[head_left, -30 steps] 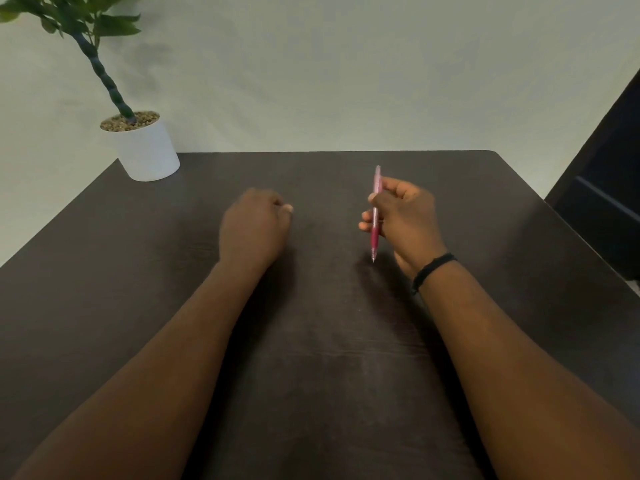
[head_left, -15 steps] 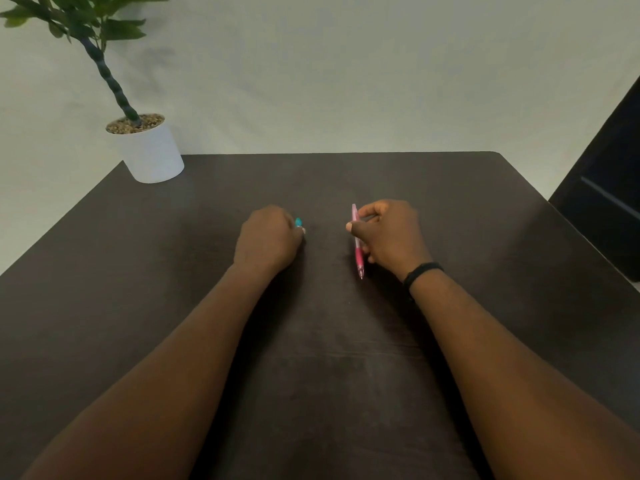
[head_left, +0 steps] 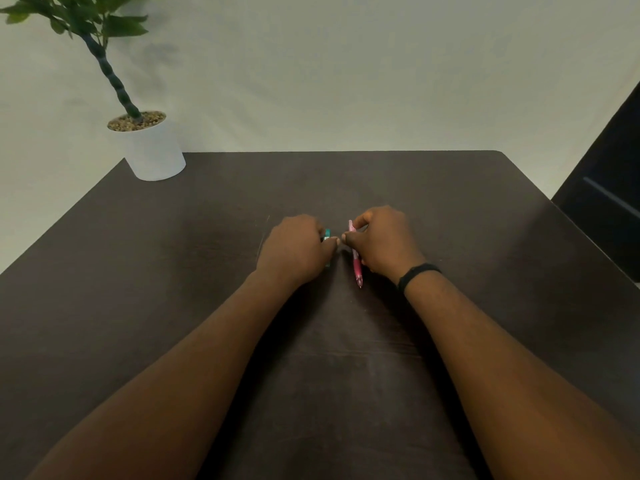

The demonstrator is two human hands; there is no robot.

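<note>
Both forearms reach in from the near edge of the dark table (head_left: 138, 306), with a black wristband (head_left: 417, 273) on the right one. Around the table's middle, the right hand (head_left: 384, 244) pinches a pink pen (head_left: 356, 268), its tip pointing toward the near edge. Just beside it, thumbs nearly touching, the left hand (head_left: 294, 251) is curled round a teal pen (head_left: 327, 234), which is mostly hidden. A white potted plant (head_left: 152, 157) stands at the far left corner.

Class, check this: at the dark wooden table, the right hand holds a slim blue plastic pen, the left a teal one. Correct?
No. In the head view the right hand holds a slim pink plastic pen, not blue; the left hand holds a teal pen.
</note>
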